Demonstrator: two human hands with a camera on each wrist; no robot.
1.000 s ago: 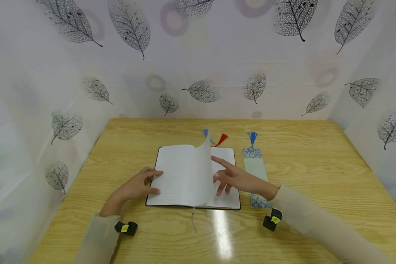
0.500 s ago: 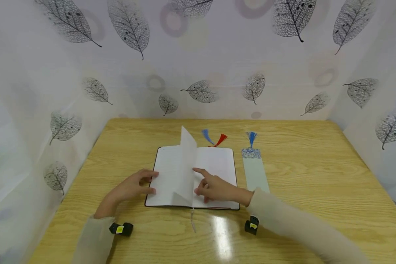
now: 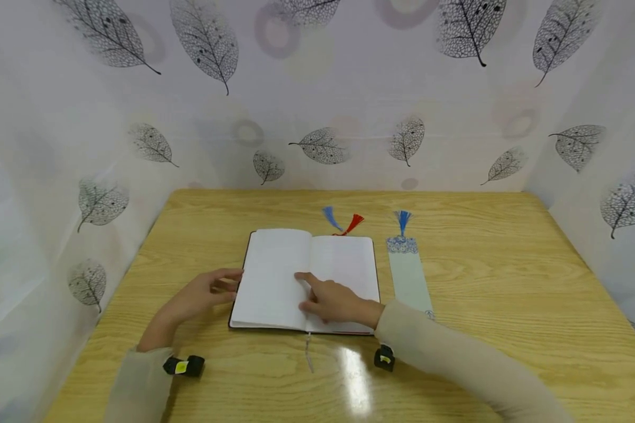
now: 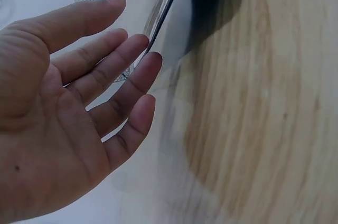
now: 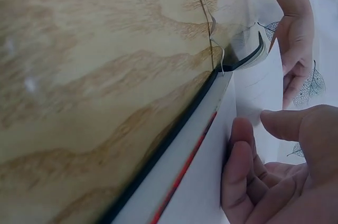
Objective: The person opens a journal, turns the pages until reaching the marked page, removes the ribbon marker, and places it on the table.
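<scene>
An open notebook (image 3: 275, 252) with blank-looking white pages lies on the wooden table. My right hand (image 3: 341, 302) is over it, index finger extended onto the left page near the fold. In the right wrist view the right hand's (image 5: 280, 176) other fingers are loosely bent and pinch nothing. My left hand (image 3: 193, 299) is at the notebook's left edge, fingertips close to the cover; contact cannot be told. The left wrist view shows the left hand (image 4: 79, 92) with spread, relaxed fingers holding nothing. A thin red strip (image 5: 185, 168) shows between the pages at the near edge.
A pale bookmark (image 3: 407, 270) with blue patterned ends and a blue tassel (image 3: 402, 222) lies right of the notebook. Light blue (image 3: 331, 217) and red tassels (image 3: 355, 222) stick out past its far edge. A ribbon (image 3: 308, 352) hangs toward the near side. Leaf-printed cloth surrounds the table.
The lifted page has turned over from right to left and now lies flat. My right hand has moved left with it. The left hand has drawn back from the left page to the edge.
</scene>
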